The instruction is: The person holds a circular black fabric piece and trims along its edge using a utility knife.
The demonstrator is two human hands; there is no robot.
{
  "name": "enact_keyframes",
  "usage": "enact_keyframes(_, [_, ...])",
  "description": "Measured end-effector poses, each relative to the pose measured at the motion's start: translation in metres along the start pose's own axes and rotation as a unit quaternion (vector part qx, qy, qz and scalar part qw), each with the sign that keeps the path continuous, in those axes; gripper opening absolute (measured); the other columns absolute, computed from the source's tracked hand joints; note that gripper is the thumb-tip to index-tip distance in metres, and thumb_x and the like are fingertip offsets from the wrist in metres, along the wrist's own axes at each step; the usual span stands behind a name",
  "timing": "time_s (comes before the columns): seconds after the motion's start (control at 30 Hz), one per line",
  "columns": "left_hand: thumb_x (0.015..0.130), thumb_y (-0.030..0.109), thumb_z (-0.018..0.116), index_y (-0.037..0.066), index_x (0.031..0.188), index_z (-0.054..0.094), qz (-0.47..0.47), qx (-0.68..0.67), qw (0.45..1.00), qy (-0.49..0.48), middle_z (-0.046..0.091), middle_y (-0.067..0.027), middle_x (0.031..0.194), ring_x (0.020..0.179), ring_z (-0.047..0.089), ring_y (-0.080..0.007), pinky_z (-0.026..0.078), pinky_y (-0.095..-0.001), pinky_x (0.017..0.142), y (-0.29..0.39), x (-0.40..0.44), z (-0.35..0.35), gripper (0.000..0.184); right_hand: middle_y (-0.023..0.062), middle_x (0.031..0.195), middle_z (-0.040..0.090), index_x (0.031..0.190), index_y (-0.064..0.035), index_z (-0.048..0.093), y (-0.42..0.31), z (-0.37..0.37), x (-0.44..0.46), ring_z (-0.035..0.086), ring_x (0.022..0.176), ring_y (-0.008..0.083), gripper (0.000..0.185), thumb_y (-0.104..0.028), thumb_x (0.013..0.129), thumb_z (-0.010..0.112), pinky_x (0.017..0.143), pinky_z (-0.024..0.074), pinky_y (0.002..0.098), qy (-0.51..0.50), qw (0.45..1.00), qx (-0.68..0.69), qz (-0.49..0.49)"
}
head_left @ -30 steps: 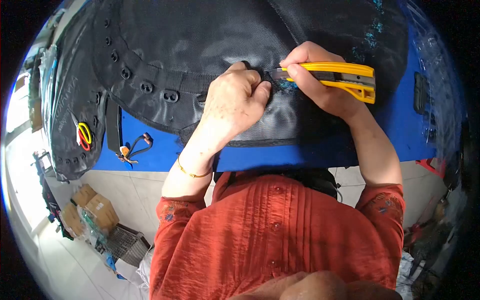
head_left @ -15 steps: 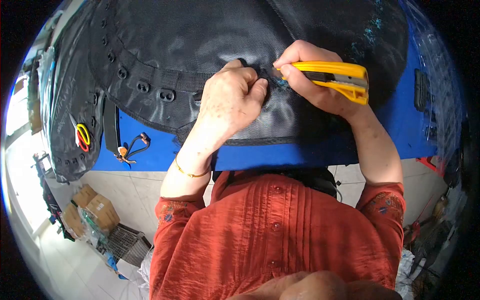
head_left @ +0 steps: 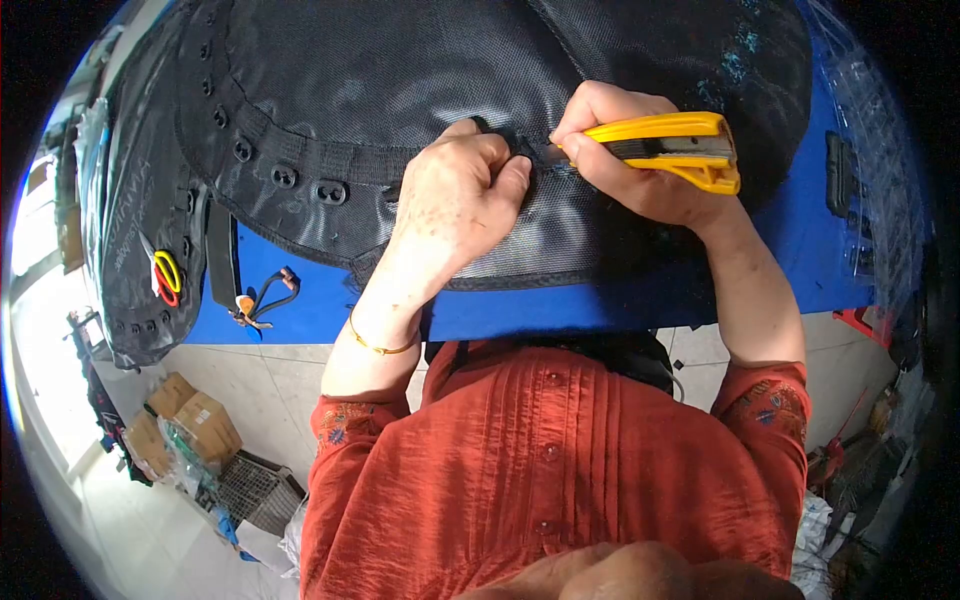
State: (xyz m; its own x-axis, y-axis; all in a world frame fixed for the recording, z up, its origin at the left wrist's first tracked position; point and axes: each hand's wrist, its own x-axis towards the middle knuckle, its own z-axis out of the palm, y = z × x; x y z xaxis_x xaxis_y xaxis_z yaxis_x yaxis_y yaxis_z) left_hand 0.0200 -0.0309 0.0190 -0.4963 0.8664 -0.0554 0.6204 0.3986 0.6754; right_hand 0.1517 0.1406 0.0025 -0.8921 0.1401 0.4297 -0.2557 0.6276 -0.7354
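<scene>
Black fabric point(head_left: 400, 60) on the blue table point(head_left: 300, 325) is pinched by the left hand point(head_left: 445, 195); the yellow cutter point(head_left: 665, 126) is clasped by the right hand point(head_left: 635, 188). If its seemingly bare blade point(head_left: 553, 153) slips left, the thumb point(head_left: 513, 180) could be nicked.

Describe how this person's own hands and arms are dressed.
The left hand and right hand wear no gloves. A thin, gold-coloured bangle circles the left wrist; the right wrist shows none. The loose, red-orange fabric left sleeve and matching right sleeve end around the elbows, their cuffs patterned with blue floral motifs.
</scene>
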Motion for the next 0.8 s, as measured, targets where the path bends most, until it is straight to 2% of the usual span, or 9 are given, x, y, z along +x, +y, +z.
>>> enact_keyframes(0.17, [0.086, 0.019, 0.074, -0.001, 0.078, 0.067, 0.011, 0.000, 1.000, 0.008, 0.059, -0.0142, 0.077, 0.068, 0.062, -0.0324, 0.050, -0.0409, 0.064, -0.004, -0.001, 0.002, 0.022, 0.0038, 0.080, 0.053, 0.084, -0.0088, 0.052, -0.001, -0.002, -0.001, 0.060, 0.072, 0.0196, 0.015, -0.011, 0.090, 0.065, 0.065, 0.0470, 0.0303, -0.011, 1.000, -0.019, 0.011])
enact_keyframes(0.23, [0.086, 0.021, 0.075, -0.001, 0.080, 0.066, 0.025, 0.003, 1.000, 0.016, 0.058, -0.0128, 0.076, 0.065, 0.061, -0.0300, 0.047, -0.0397, 0.061, -0.005, -0.001, 0.002, 0.024, 0.0075, 0.079, 0.061, 0.086, -0.0056, 0.057, 0.001, -0.006, -0.004, 0.065, 0.070, 0.0216, 0.011, -0.014, 0.092, 0.062, 0.063, 0.0500, 0.0309, -0.049, 0.996, -0.056, -0.043])
enact_keyframes(0.33, [0.086, 0.021, 0.075, -0.001, 0.078, 0.065, 0.033, 0.019, 0.999, 0.016, 0.057, -0.0128, 0.075, 0.065, 0.060, -0.0305, 0.046, -0.0403, 0.061, -0.004, -0.002, 0.001, 0.026, 0.0074, 0.078, 0.060, 0.084, -0.0058, 0.056, 0.002, -0.004, -0.006, 0.064, 0.069, 0.0228, 0.012, -0.012, 0.091, 0.064, 0.061, 0.0483, 0.0312, -0.035, 0.994, -0.085, -0.054])
enact_keyframes(0.4, [0.086, 0.018, 0.073, 0.001, 0.077, 0.068, 0.013, 0.030, 0.999, 0.013, 0.061, -0.0158, 0.076, 0.067, 0.064, -0.0349, 0.053, -0.0422, 0.062, 0.000, 0.000, 0.001, 0.020, 0.0074, 0.078, 0.059, 0.084, -0.0060, 0.056, 0.002, -0.005, -0.008, 0.064, 0.069, 0.0234, 0.012, -0.012, 0.091, 0.064, 0.061, 0.0482, 0.0312, -0.039, 0.994, -0.091, -0.046])
enact_keyframes(0.47, [0.086, 0.019, 0.073, 0.001, 0.077, 0.068, 0.020, 0.029, 0.999, 0.020, 0.061, -0.0157, 0.076, 0.067, 0.064, -0.0348, 0.053, -0.0422, 0.062, 0.000, -0.001, 0.003, 0.020, 0.0033, 0.085, 0.056, 0.086, -0.0124, 0.055, 0.003, -0.005, -0.009, 0.061, 0.075, 0.0195, 0.012, -0.011, 0.088, 0.066, 0.067, 0.0503, 0.0298, -0.056, 0.990, -0.114, -0.054])
enact_keyframes(0.6, [0.086, 0.019, 0.073, 0.002, 0.076, 0.068, 0.041, 0.024, 0.998, 0.038, 0.060, -0.0154, 0.076, 0.067, 0.064, -0.0345, 0.053, -0.0428, 0.062, -0.002, -0.001, 0.006, 0.021, 0.0040, 0.084, 0.056, 0.087, -0.0117, 0.056, 0.007, -0.002, -0.008, 0.061, 0.075, 0.0198, 0.011, -0.011, 0.087, 0.067, 0.065, 0.0498, 0.0310, -0.045, 0.988, -0.124, -0.075])
enact_keyframes(0.7, [0.087, 0.020, 0.071, 0.002, 0.076, 0.068, 0.037, 0.021, 0.999, 0.031, 0.061, -0.0156, 0.077, 0.068, 0.064, -0.0356, 0.053, -0.0443, 0.064, 0.000, -0.001, 0.004, 0.021, 0.0063, 0.074, 0.058, 0.083, -0.0066, 0.056, 0.006, -0.002, -0.004, 0.062, 0.066, 0.0225, 0.014, -0.014, 0.091, 0.065, 0.060, 0.0477, 0.0307, -0.014, 0.979, -0.140, -0.149])
enact_keyframes(0.77, [0.087, 0.020, 0.072, 0.002, 0.077, 0.067, 0.040, 0.023, 0.999, 0.028, 0.059, -0.0152, 0.076, 0.069, 0.063, -0.0351, 0.051, -0.0436, 0.064, -0.003, -0.001, 0.006, 0.021, 0.0060, 0.072, 0.058, 0.084, -0.0074, 0.057, -0.004, -0.006, -0.002, 0.062, 0.065, 0.0229, 0.013, -0.015, 0.090, 0.066, 0.060, 0.0480, 0.0315, -0.031, 0.996, -0.079, -0.040])
enact_keyframes(0.8, [0.088, 0.020, 0.072, 0.002, 0.077, 0.067, 0.041, 0.026, 0.998, 0.029, 0.058, -0.0147, 0.075, 0.070, 0.062, -0.0347, 0.049, -0.0429, 0.065, -0.006, -0.001, 0.007, 0.022, 0.0067, 0.073, 0.058, 0.084, -0.0077, 0.058, -0.006, -0.008, -0.001, 0.063, 0.065, 0.0235, 0.013, -0.015, 0.089, 0.068, 0.060, 0.0480, 0.0323, -0.047, 0.996, -0.066, -0.022])
